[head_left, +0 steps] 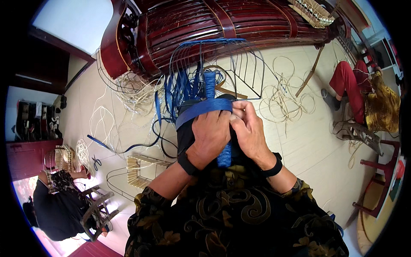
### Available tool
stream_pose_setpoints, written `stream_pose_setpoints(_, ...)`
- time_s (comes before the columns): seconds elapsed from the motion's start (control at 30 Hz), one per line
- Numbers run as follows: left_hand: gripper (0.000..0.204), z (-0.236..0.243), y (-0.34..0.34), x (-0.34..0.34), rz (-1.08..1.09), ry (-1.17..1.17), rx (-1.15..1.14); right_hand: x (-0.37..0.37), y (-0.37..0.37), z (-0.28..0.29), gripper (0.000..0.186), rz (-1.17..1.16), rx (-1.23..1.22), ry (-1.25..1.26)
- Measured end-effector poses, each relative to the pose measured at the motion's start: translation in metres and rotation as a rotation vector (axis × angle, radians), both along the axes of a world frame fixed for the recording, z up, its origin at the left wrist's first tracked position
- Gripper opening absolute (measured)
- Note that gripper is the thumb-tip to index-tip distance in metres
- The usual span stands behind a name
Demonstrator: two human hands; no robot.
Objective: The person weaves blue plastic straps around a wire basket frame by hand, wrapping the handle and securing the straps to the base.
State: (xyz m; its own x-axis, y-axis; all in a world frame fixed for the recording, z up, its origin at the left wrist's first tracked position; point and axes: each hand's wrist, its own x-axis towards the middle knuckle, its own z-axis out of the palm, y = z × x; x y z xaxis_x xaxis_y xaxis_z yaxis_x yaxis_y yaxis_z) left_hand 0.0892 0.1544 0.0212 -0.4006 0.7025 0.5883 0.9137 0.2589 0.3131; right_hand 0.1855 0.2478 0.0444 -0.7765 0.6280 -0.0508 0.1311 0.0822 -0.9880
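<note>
Across my lap lies a dark wire basket frame (pixel 234 70), partly wrapped in blue strip. A blue-wrapped band (pixel 201 107) curves over my knees, and another blue-wrapped length (pixel 209 85) runs away from me beneath it. My left hand (pixel 209 136) presses against the near side of the band with its fingers curled, fingertips hidden. At the band's right end my right hand (pixel 248 128) is closed in a pinch, thumb against the fingers; what sits between them is too small to make out. Loose blue strips (pixel 182 83) hang from the frame's left side.
A dark red slatted wooden bench (pixel 184 34) stands ahead. Tangled pale cane (pixel 284 96) lies on the floor at right, more at left. A pale woven frame (pixel 143 171) and scissors (pixel 96 162) lie to the left. People sit at left (pixel 60 210) and right (pixel 383 105).
</note>
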Motion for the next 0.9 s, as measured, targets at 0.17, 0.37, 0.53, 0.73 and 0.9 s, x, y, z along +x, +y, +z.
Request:
stream_pose_setpoints(0.17, 0.026, 0.005, 0.009, 0.008, 0.004, -0.086, 0.075, 0.008, 0.004, 0.017, 0.037, -0.037, 0.012, -0.034)
stream_pose_setpoints(0.37, 0.023, -0.004, 0.019, 0.010, -0.020, -0.045, 0.168, 0.003, 0.035, 0.028, 0.039, 0.178, -0.104, -0.127)
stream_pose_setpoints(0.53, 0.020, -0.002, 0.015, 0.009, -0.048, -0.096, 0.225, -0.001, 0.035, 0.025, 0.017, 0.190, -0.289, -0.102)
stream_pose_setpoints(0.73, 0.025, -0.011, -0.017, 0.016, 0.060, -0.339, 0.366, 0.002, 0.030, 0.023, 0.014, 0.066, -0.440, -0.044)
stream_pose_setpoints(0.9, 0.020, -0.015, -0.006, 0.010, 0.104, -1.194, 0.492, 0.006, 0.027, 0.015, 0.015, 0.047, -0.299, -0.019)
